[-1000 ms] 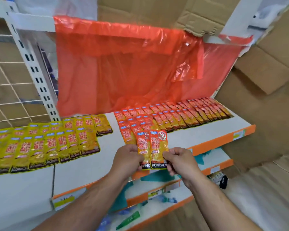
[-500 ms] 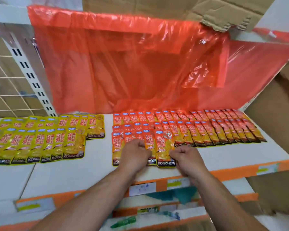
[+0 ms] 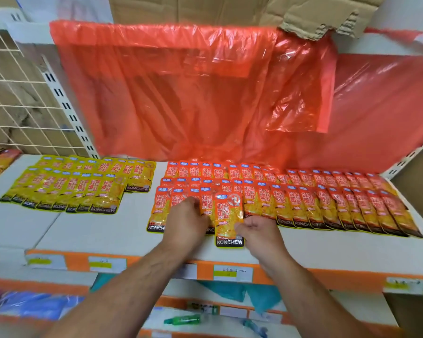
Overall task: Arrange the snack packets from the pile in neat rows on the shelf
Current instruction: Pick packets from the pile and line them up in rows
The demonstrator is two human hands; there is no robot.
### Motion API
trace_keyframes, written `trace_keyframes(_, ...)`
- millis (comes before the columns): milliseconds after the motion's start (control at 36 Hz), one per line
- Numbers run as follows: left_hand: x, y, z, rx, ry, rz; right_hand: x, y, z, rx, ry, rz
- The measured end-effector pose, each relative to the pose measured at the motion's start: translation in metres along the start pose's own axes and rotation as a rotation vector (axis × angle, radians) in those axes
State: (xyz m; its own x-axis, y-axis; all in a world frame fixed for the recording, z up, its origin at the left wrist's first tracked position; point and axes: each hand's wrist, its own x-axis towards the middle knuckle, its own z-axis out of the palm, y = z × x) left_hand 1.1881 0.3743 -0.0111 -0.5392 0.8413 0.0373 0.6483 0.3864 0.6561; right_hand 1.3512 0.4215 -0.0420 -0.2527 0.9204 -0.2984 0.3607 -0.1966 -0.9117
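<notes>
One orange foil snack packet (image 3: 228,215) lies on the white shelf (image 3: 108,230), fronting the orange rows (image 3: 327,203), between my hands. My right hand (image 3: 258,231) pinches its lower right edge. My left hand (image 3: 187,224) rests on neighbouring packets (image 3: 160,208), fingertips hidden, so I cannot tell its grasp.

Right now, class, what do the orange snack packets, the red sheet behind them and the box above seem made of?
Orange snack packets: glossy printed plastic film, probably; light glints off them. Red sheet: thin see-through plastic; it creases and shows shapes behind. Box: brown corrugated cardboard; fluted torn edge.
</notes>
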Motion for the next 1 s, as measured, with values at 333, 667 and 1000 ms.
trace_keyframes(333,-0.003,-0.004,0.008,0.123,0.008,0.047,0.001,0.003,-0.004,0.06,-0.034,0.003)
trace_keyframes(667,-0.016,-0.026,-0.008,0.181,0.101,0.153,0.005,0.005,-0.006,0.012,-0.003,0.046)
trace_keyframes(1000,-0.011,-0.063,-0.027,0.154,0.073,0.228,0.016,-0.024,0.012,-0.341,0.181,-0.061)
